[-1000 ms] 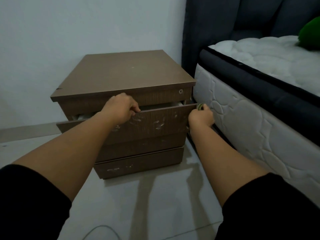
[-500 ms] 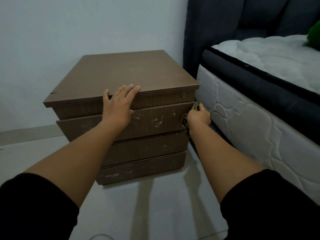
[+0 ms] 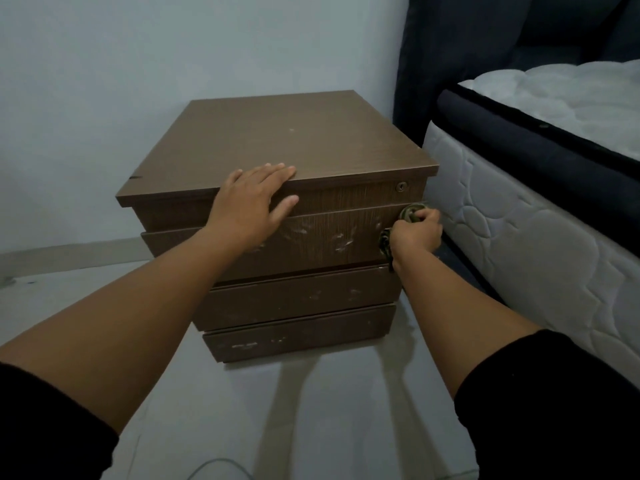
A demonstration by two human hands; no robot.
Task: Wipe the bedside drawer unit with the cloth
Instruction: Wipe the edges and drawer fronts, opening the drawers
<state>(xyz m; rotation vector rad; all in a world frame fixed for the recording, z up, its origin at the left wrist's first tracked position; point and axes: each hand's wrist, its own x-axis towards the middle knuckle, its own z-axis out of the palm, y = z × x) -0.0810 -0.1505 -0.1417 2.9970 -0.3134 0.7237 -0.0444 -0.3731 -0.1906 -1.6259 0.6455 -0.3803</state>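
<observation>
The left hand [image 3: 254, 202] lies flat, fingers spread and grasping nothing, over the front edge of the bedside drawer unit [image 3: 294, 188], likely bracing it against the wiping push. The right hand [image 3: 417, 233] is clenched around a bunched greenish cloth [image 3: 410, 213], pressed to the top drawer's right end (beside the mattress [image 3: 519, 244]).

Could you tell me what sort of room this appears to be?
Most likely a bedroom: a quilted mattress on a dark upholstered bed frame stands beside a brown bedside drawer unit on a pale tiled floor.
</observation>
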